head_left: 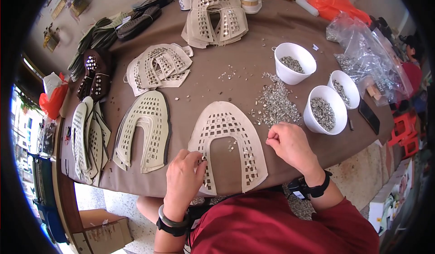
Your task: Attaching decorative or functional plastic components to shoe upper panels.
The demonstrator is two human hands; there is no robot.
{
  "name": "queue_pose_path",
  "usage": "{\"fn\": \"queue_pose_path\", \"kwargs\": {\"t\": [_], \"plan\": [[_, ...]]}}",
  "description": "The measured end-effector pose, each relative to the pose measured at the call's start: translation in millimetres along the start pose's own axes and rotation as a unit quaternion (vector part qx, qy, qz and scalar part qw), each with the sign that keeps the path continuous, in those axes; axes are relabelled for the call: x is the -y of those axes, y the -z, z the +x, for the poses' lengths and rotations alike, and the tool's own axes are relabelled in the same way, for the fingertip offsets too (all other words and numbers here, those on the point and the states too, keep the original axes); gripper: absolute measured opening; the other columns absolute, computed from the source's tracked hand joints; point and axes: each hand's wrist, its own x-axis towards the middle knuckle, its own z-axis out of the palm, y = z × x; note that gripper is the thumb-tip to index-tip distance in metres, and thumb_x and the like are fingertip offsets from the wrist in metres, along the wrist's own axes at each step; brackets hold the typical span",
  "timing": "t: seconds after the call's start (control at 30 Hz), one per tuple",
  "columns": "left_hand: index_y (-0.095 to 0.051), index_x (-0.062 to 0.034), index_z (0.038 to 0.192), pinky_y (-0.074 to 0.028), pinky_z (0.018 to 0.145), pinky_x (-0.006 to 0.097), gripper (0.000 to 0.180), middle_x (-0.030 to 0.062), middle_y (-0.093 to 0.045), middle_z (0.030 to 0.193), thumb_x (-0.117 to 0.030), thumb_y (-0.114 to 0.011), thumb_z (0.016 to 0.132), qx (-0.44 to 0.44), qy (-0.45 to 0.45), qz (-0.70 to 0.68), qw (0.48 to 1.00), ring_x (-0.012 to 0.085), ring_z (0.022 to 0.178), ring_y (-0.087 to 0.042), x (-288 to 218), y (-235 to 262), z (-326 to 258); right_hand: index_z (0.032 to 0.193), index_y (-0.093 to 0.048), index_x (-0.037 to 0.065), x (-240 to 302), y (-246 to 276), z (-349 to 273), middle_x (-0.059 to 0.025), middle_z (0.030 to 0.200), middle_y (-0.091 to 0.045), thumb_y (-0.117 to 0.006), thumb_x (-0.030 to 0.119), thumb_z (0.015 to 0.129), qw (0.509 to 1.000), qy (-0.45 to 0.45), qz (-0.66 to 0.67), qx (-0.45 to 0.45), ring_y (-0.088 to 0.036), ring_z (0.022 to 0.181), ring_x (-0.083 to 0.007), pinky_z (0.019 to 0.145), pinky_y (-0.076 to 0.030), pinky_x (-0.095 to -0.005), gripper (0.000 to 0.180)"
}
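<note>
A beige U-shaped shoe upper [205, 134], punched with rows of square holes, lies flat in front of me at the table's near edge. My left hand [183, 174] is closed at its left leg, thumb and fingertips together by the holes; what they hold is too small to make out. To the right of the upper, my right hand [292, 147] hovers with its fingers pinched, their contents hidden. Small pale studs sit on the upper's right leg. A loose heap of shiny little studs [278, 102] lies just beyond my right hand.
White cups [290, 76] of studs stand to the right, near clear plastic bags [362, 63] and a phone [369, 117]. Stacked beige uppers [217, 4] are at the back; more uppers [156, 104] lie to the left. A brown cloth [190, 100] covers the table.
</note>
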Motion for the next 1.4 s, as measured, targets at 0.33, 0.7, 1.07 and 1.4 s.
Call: {"fn": "queue_pose_path", "kwargs": {"t": [0.33, 0.7, 1.07, 1.4], "plan": [[-0.069, -0.0022, 0.103, -0.05, 0.081, 0.042, 0.024, 0.0125, -0.059, 0.097, -0.002, -0.072, 0.079, -0.064, -0.104, -0.016, 0.992, 0.0323, 0.091, -0.06, -11.6, -22.3, 26.5, 0.093, -0.072, 0.001, 14.9, -6.4, 10.2, -0.0142, 0.077, -0.072, -0.073, 0.005, 0.081, 0.993, -0.039, 0.106, -0.024, -0.07, 0.066, -0.0237, 0.064, -0.054, -0.0319, 0.013], [-0.07, -0.0097, 0.112, -0.044, 0.097, 0.047, 0.04, 0.015, -0.055, 0.126, 0.005, -0.061, 0.076, -0.036, -0.169, 0.04, 0.984, 0.0357, 0.116, -0.053, -10.5, -34.3, 33.2, 0.096, -0.074, -0.003, 18.3, -14.5, 25.9, -0.0072, 0.078, -0.073, -0.069, 0.009, 0.084, 0.972, -0.113, 0.203, 0.037, -0.065, 0.068, -0.01, 0.065, -0.053, -0.0269, 0.017], [-0.071, -0.009, 0.109, -0.045, 0.097, 0.046, 0.028, 0.0153, -0.059, 0.123, -0.006, -0.065, 0.083, -0.001, -0.201, 0.033, 0.979, 0.0344, 0.115, -0.056, -8.2, -29.8, 31.1, 0.092, -0.073, -0.002, 23.5, -10.0, 26.6, -0.0167, 0.078, -0.073, -0.067, 0.008, 0.083, 0.989, -0.065, 0.128, -0.025, -0.072, 0.069, -0.0262, 0.066, -0.056, -0.0347, 0.014], [-0.064, -0.0008, 0.119, -0.045, 0.098, 0.042, 0.042, 0.0096, -0.061, 0.129, 0.001, -0.058, 0.077, 0.052, -0.273, 0.071, 0.958, 0.0288, 0.121, -0.056, -7.8, -25.0, 41.5, 0.095, -0.076, 0.001, 37.8, -26.6, 68.3, -0.0146, 0.083, -0.074, -0.073, 0.007, 0.081, 0.978, 0.017, 0.174, 0.117, -0.072, 0.073, -0.0202, 0.071, -0.056, -0.0316, 0.015]]}}
